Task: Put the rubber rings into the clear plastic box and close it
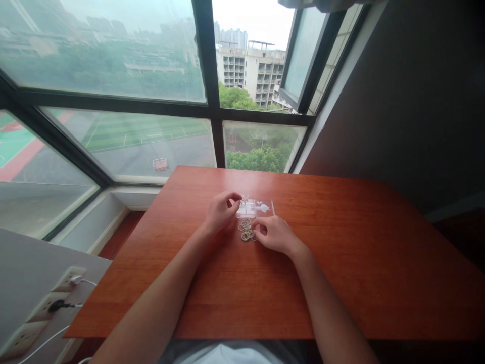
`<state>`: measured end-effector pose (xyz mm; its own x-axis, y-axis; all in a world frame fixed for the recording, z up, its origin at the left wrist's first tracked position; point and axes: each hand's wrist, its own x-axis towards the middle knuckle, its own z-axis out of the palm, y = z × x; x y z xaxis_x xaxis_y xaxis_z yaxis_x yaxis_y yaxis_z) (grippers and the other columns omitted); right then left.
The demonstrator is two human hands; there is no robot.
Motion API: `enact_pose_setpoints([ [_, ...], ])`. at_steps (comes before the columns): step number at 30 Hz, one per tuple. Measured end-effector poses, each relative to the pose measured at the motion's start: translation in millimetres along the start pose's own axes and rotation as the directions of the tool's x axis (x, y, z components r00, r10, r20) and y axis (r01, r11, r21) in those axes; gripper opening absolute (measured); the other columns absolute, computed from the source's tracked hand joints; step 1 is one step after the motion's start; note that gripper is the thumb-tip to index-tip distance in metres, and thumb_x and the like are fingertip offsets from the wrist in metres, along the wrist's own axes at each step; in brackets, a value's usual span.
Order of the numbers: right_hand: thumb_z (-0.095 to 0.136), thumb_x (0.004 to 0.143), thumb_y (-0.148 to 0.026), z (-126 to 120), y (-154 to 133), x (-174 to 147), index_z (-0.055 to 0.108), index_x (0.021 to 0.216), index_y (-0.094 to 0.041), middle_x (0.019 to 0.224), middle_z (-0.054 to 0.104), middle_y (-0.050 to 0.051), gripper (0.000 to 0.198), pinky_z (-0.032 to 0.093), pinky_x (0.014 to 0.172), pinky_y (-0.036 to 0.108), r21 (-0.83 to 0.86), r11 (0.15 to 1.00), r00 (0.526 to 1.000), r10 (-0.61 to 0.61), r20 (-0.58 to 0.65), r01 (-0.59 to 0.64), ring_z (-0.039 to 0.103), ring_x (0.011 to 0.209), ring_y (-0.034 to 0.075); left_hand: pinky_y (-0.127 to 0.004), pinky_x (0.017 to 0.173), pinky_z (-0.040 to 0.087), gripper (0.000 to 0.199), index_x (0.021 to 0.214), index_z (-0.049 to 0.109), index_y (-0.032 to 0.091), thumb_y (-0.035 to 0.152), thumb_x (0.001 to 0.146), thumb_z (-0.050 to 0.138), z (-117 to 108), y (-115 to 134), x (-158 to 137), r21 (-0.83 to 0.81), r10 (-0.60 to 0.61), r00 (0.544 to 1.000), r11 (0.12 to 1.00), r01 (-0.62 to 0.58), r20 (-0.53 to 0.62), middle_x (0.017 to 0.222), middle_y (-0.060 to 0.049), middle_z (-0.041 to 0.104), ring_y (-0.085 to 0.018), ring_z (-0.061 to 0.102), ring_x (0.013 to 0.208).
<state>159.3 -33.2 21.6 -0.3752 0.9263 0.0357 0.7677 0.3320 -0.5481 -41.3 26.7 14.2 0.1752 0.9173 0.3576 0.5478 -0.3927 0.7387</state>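
Note:
A small clear plastic stand (pixel 248 208) with upright prongs lies near the middle of the wooden table (pixel 359 253). My left hand (pixel 224 208) is at the stand's left edge, thumb and fingers closed on it. Just in front of the stand is a loose pile of pale greenish rings (pixel 245 235), some overlapping. My right hand (pixel 278 233) reaches in from the right, its thumb and forefinger pinched on a ring at the pile's right side. That ring is partly hidden by the fingertips.
Dark-framed windows (pixel 217 91) rise behind the table, one pane swung outward at the right. At lower left, wall sockets (pixel 49 306) hold plugs with white cables, beside the table's left edge. A dark wall (pixel 409 101) stands at the right.

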Motion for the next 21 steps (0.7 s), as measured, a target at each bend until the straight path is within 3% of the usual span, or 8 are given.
enact_pose_setpoints([
  [9,0.058,0.077,-0.017,0,-6,-2,0.069,0.105,-0.031,0.067,0.063,-0.005,0.033,0.032,0.057,0.020,0.044,0.994,0.994,-0.104,0.027,0.103,0.053,0.058,0.010,-0.020,0.056,0.043,0.015,0.085,0.067,0.016,0.023,0.080,0.054,1,-2,-1,-0.015,0.017,0.999,1.000,-0.016,0.033,0.079,-0.002,0.069,-0.010,0.054,0.058],
  [16,0.061,0.079,-0.023,3,-11,-2,0.071,0.103,-0.035,0.071,0.067,-0.005,0.028,0.034,0.059,0.020,0.018,0.987,0.984,-0.162,0.075,0.162,0.058,0.064,0.012,-0.020,0.056,0.043,0.015,0.085,0.068,0.017,0.022,0.080,0.055,1,0,-1,-0.011,0.013,0.999,1.000,-0.012,0.041,0.079,-0.001,0.069,-0.010,0.055,0.059],
  [21,0.061,0.080,-0.023,6,-9,-1,0.073,0.090,-0.030,0.070,0.067,-0.005,0.017,0.031,0.057,0.020,0.001,0.987,0.985,-0.162,0.062,0.162,0.055,0.060,0.010,-0.020,0.055,0.042,0.015,0.084,0.068,0.016,0.021,0.079,0.055,2,2,-1,-0.005,0.008,0.999,1.000,-0.008,0.042,0.074,-0.001,0.068,-0.010,0.054,0.058],
])
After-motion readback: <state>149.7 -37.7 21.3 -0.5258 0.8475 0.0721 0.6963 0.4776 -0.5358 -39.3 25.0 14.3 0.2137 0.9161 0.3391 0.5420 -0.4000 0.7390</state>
